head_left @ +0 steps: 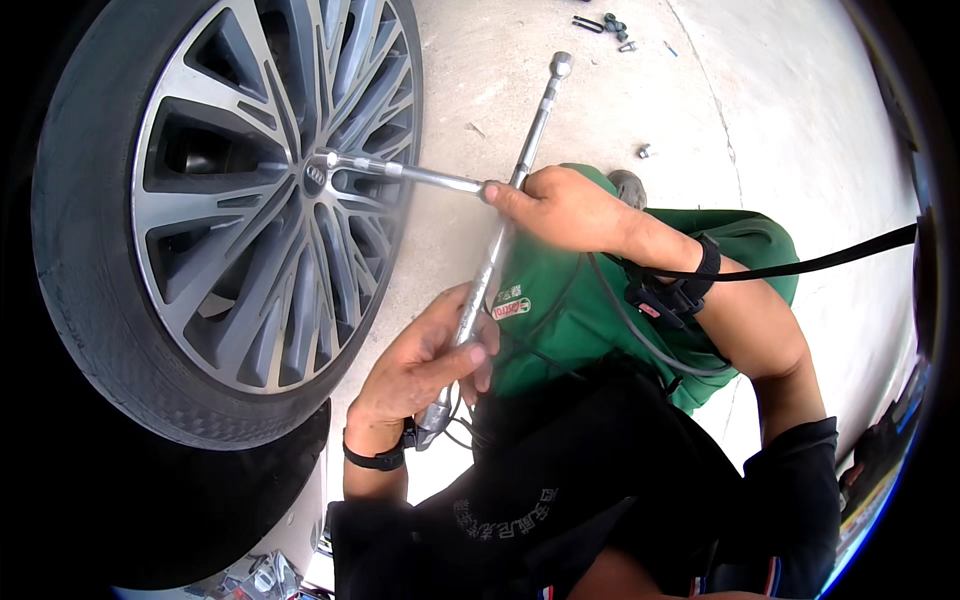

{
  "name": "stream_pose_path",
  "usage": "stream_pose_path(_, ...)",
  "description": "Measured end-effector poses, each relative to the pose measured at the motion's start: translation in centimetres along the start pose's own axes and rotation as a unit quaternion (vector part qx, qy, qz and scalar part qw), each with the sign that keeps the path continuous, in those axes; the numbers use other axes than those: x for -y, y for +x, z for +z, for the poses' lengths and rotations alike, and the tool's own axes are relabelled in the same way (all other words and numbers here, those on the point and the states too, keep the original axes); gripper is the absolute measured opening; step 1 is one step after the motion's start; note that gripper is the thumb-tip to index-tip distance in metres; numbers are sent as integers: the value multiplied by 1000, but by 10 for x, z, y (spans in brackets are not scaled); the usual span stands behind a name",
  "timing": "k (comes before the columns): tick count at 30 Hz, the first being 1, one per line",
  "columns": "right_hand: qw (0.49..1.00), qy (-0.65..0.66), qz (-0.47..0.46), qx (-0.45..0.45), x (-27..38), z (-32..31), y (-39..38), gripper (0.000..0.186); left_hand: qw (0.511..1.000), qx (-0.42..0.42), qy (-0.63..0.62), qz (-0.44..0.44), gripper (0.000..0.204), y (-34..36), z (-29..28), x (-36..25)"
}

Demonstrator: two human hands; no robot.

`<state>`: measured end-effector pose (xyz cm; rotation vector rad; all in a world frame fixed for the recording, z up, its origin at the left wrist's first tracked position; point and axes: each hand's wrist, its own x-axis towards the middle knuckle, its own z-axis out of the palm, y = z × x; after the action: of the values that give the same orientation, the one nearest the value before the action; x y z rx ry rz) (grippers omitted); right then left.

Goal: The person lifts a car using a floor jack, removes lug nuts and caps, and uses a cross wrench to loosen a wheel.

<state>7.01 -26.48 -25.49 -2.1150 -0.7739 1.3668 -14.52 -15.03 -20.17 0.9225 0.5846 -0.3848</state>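
A long steel cross-shaped lug wrench point(496, 248) is between me and the car wheel point(245, 115). One arm reaches to the wheel hub, its socket end beside the round centre cap point(315, 179). Whether it sits on a bolt cannot be told. My left hand point(425, 355) is wrapped loosely round the lower arm, just above its thick end. At the crossing, my right hand point(570, 208) is closed on the wrench, its thumb lying along the metal; the part behind that hand is hidden. The far arm ends in a socket above my right hand.
Several small dark and metal parts point(614, 25) lie on the pale concrete floor at the back. A single small metal piece point(645, 151) lies nearer. A black strap point(835, 255) runs rightward from my right wrist. Cables cross my green trousers point(640, 300).
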Motion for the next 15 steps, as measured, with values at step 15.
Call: stream_pose_path(15,995,-88,-42,8,17,8,-2,67,953,-212,215,-7,18,-16,7,65)
